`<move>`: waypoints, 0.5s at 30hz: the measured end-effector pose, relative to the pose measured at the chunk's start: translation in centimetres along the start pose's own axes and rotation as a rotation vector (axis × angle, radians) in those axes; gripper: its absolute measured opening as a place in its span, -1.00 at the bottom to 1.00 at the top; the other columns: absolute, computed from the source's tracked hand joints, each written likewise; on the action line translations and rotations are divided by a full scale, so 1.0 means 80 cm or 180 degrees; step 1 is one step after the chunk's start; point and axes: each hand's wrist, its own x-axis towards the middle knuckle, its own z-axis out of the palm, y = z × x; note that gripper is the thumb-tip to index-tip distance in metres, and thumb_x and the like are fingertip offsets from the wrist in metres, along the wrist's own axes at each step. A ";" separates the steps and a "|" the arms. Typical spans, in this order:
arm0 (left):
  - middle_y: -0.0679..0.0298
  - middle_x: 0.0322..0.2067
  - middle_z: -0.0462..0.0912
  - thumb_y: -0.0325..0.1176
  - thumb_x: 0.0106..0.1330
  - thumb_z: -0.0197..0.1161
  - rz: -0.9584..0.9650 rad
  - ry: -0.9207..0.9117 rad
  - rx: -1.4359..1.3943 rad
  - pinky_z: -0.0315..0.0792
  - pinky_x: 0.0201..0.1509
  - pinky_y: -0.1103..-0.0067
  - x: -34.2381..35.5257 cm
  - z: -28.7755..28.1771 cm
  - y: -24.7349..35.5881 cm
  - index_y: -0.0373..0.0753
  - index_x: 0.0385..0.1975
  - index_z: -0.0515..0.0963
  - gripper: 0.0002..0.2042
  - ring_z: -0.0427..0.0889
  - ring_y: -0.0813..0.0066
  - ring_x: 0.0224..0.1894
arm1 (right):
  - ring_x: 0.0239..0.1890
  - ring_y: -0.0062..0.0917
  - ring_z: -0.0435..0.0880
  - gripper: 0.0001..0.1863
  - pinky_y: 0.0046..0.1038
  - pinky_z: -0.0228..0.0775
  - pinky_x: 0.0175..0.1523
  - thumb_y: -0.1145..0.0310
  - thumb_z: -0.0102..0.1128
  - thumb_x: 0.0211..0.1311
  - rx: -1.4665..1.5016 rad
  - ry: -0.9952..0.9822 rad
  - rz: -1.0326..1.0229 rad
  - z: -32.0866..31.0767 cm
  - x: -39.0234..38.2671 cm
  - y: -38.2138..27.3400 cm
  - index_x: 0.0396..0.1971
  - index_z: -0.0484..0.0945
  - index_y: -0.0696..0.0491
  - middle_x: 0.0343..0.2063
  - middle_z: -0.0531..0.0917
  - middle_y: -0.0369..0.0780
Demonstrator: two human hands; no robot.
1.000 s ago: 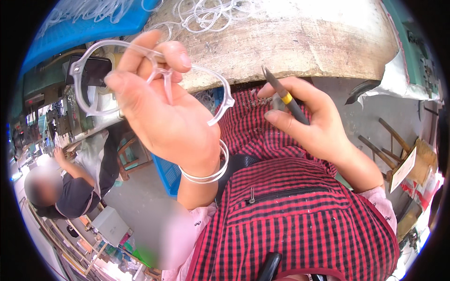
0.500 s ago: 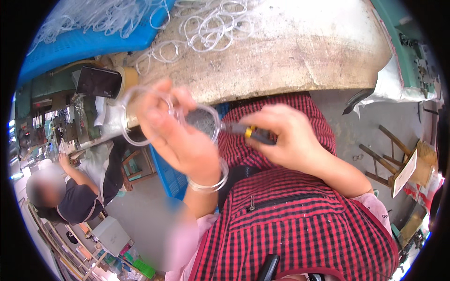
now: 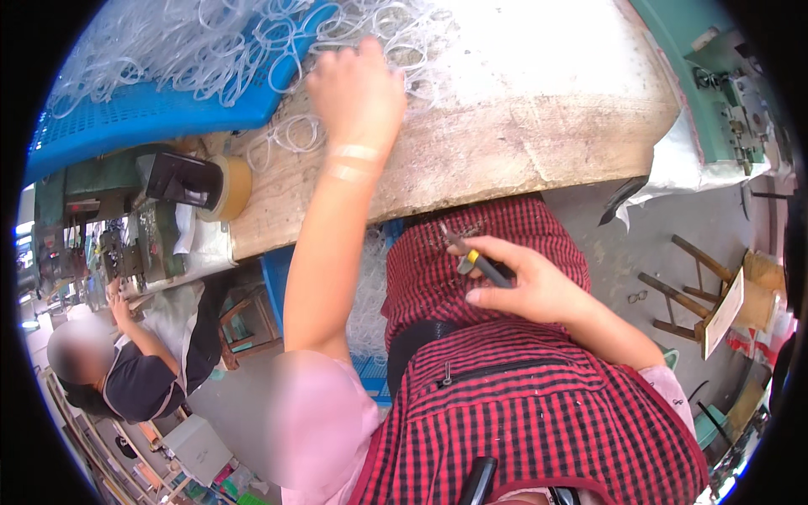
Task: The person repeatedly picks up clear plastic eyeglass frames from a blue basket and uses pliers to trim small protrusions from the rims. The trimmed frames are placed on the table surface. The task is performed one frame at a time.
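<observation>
My left hand [image 3: 358,101] reaches over the worktable [image 3: 539,135] to loose clear plastic eyeglass frames [image 3: 421,46] beside a blue perforated tray [image 3: 151,118]. Its fingers are apart and slightly bent, with the tips partly hidden; no frame shows clearly in its grip. My right hand [image 3: 530,286] is closed around a slim cutting tool [image 3: 491,269] with a dark handle and yellow band, its metal tip pointing up-left above my red checked apron. More clear frames [image 3: 370,295] lie heaped in a blue basket [image 3: 370,383] below the table edge, beside my legs.
A dark phone-like device [image 3: 177,178] leans by a tape roll [image 3: 231,198] at the table's left. A co-worker [image 3: 143,379] sits at machinery on the left. A green machine [image 3: 715,101] stands at the right, with wooden stools [image 3: 715,295] below it.
My left hand has moved up and away onto the tabletop pile; the frame it held earlier is no longer seen in it. My right hand with the tool has dropped slightly.
</observation>
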 end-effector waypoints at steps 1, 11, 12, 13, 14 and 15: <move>0.06 -0.25 0.73 -0.21 0.22 0.32 -0.0009 -0.0120 0.0006 0.50 0.01 0.28 0.016 0.019 0.001 -0.28 -0.21 0.63 -0.73 0.67 0.09 -0.10 | 0.09 -0.36 0.60 -0.26 -0.38 0.40 0.23 0.21 0.47 0.13 -0.0046 0.0140 -0.0136 0.003 -0.004 0.007 0.29 0.41 0.14 0.01 0.62 -0.07; 0.12 -0.33 0.64 -0.09 0.52 0.04 -0.2067 -0.2331 -0.6303 0.54 -0.23 0.35 -0.038 -0.005 -0.077 -0.47 0.12 0.44 -0.52 0.64 0.31 -0.31 | -0.18 -0.53 0.60 -0.38 -0.46 0.46 -0.11 0.38 0.48 0.08 -0.0639 0.1027 -0.0172 -0.031 -0.026 0.041 0.21 0.54 0.04 -0.15 0.64 -0.24; 0.15 -0.35 0.61 -0.03 0.54 0.00 -0.2193 -0.2550 -0.7052 0.52 -0.24 0.37 -0.058 -0.002 -0.077 -0.46 0.12 0.44 -0.48 0.60 0.33 -0.34 | -0.22 -0.42 0.59 -0.41 -0.44 0.45 -0.15 0.41 0.47 0.01 -0.0923 0.1136 -0.0617 -0.033 -0.016 0.036 0.15 0.61 0.00 -0.18 0.63 -0.23; 0.17 -0.37 0.57 0.04 0.56 -0.05 -0.2348 -0.2742 -0.7793 0.50 -0.25 0.38 -0.081 -0.002 -0.075 -0.46 0.12 0.44 -0.44 0.56 0.36 -0.36 | -0.23 -0.39 0.59 -0.41 -0.43 0.45 -0.17 0.41 0.47 -0.04 -0.1546 0.1244 -0.1098 -0.036 -0.008 0.022 0.12 0.64 -0.06 -0.19 0.63 -0.24; 0.21 -0.41 0.54 0.09 0.56 -0.11 -0.2206 -0.2618 -0.7885 0.48 -0.24 0.40 -0.097 -0.010 -0.061 -0.46 0.11 0.45 -0.40 0.53 0.37 -0.38 | -0.24 -0.36 0.58 -0.40 -0.41 0.45 -0.18 0.41 0.47 -0.10 -0.2178 0.1411 -0.1586 -0.040 -0.003 0.006 0.09 0.67 -0.12 -0.19 0.62 -0.25; 0.24 -0.45 0.50 0.14 0.57 -0.17 -0.2057 -0.2465 -0.7989 0.47 -0.23 0.42 -0.108 -0.027 -0.042 -0.45 0.11 0.45 -0.36 0.49 0.39 -0.39 | -0.26 -0.36 0.56 -0.39 -0.40 0.45 -0.19 0.40 0.47 -0.16 -0.2607 0.1403 -0.1740 -0.043 -0.003 -0.016 0.06 0.69 -0.18 -0.20 0.61 -0.27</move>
